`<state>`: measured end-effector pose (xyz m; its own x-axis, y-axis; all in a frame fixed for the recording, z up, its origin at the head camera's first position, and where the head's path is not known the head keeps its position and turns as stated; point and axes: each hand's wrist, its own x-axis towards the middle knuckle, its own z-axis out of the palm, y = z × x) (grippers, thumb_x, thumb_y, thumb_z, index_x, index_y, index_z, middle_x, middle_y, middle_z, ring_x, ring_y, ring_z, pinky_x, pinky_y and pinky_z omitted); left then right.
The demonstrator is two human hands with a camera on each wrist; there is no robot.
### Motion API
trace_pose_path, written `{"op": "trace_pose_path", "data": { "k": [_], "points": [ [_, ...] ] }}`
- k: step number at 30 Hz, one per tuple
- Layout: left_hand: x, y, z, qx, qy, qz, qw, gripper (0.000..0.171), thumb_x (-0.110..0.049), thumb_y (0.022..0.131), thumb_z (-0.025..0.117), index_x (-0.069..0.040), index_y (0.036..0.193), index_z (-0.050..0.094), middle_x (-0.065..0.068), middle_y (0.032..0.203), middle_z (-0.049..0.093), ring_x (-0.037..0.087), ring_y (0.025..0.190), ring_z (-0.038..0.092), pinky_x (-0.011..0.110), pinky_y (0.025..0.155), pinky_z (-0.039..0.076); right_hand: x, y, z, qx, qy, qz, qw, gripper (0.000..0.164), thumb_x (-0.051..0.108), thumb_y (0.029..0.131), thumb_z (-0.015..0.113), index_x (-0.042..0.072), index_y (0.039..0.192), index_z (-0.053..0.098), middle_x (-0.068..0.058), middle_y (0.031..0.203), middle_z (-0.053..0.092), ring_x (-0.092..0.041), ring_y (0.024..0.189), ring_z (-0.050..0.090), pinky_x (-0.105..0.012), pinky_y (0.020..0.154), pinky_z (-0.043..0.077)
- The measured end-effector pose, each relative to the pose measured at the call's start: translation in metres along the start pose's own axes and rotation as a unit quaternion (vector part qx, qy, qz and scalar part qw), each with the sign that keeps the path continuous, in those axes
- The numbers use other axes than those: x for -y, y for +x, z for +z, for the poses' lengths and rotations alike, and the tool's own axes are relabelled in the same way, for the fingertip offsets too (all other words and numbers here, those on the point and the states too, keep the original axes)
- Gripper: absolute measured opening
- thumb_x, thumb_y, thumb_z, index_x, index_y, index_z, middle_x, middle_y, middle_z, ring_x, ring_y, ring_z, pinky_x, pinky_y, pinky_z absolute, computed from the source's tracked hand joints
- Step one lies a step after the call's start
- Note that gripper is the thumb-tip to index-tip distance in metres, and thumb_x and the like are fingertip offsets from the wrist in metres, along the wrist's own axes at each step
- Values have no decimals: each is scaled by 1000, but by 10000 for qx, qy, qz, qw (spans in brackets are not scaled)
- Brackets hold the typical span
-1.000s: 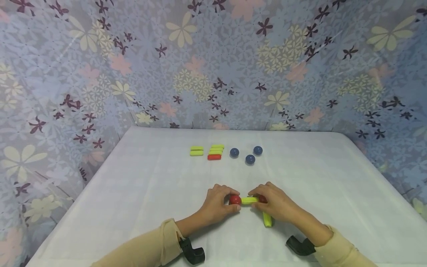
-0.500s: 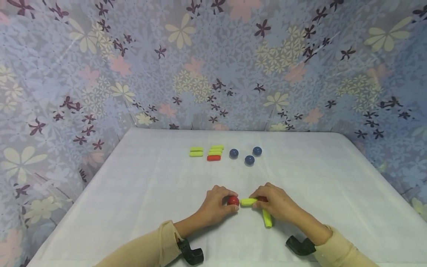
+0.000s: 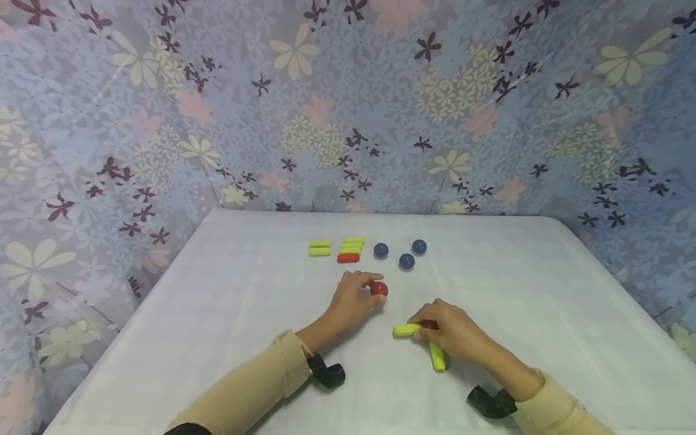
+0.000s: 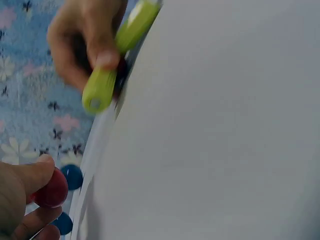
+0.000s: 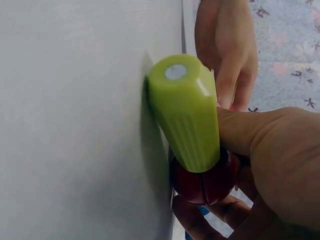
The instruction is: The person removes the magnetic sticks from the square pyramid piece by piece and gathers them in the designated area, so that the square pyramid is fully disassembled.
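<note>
My left hand (image 3: 346, 305) pinches a glossy red ball (image 3: 379, 290) between thumb and fingers, over the middle of the table. Nearer the front and to the right, my right hand (image 3: 454, 331) grips a dark red ball (image 5: 202, 187), mostly covered by the fingers in the head view. Two yellow-green rods meet at that ball. One rod (image 3: 405, 330) points left; the other rod (image 3: 437, 357) points toward the front edge. A round silvery disc (image 5: 176, 72) shows in the end of one rod in the right wrist view. A gap separates the two hands.
Beyond the hands lie three dark blue balls (image 3: 406, 261), a red rod (image 3: 348, 258) and several yellow-green rods (image 3: 319, 252) in two small groups. A white cloth covers the table (image 3: 244, 302). Behind it hangs a flowered curtain (image 3: 348, 121).
The left hand has drawn the red ball off the left rod's end and carried it away toward the blue balls. The right hand stays in place, holding the dark red ball.
</note>
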<state>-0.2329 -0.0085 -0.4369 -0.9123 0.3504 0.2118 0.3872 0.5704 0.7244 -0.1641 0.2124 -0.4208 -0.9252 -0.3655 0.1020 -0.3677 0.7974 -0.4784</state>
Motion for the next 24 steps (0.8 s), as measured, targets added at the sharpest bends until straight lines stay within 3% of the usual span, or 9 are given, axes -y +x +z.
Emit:
{"op": "trace_pose_path", "data": {
  "k": [4,7,11,16,24],
  "points": [
    [1,27,9,-245,-153,-282,9992,40,-26,82,72,-17,120,61,3,113,65,18,106,52,34,92,42,-1,0,0,-47,-11,-76,10000,19,21,78,74,22,97,72,13,85,63,-4,75,47,-20,66,39],
    [3,42,15,-406,-132,-211,9989,40,-25,83,71,-17,120,63,4,115,67,20,111,55,38,100,39,-1,-1,0,-20,-8,-77,10000,19,21,78,74,22,97,72,14,84,62,-4,75,46,-20,66,39],
    [3,58,21,-550,-95,-201,9982,42,-24,83,71,-17,123,62,4,116,68,19,110,55,37,98,41,-1,-1,0,20,-19,-14,10000,19,22,78,73,24,97,72,14,83,61,-4,75,46,-20,66,38],
    [3,73,26,-795,255,-323,9960,39,-23,82,72,-16,120,64,4,113,69,19,104,57,33,91,44,-2,-1,1,-22,-23,-114,9999,19,21,78,73,23,97,72,14,83,61,-4,75,45,-20,65,38],
    [1,85,32,-793,348,-692,9938,38,-24,82,72,-15,118,63,3,116,68,19,114,57,36,101,42,-3,-1,2,-82,15,-216,9997,20,21,78,74,23,98,72,14,83,60,-4,75,44,-19,65,38]
  ]
}}
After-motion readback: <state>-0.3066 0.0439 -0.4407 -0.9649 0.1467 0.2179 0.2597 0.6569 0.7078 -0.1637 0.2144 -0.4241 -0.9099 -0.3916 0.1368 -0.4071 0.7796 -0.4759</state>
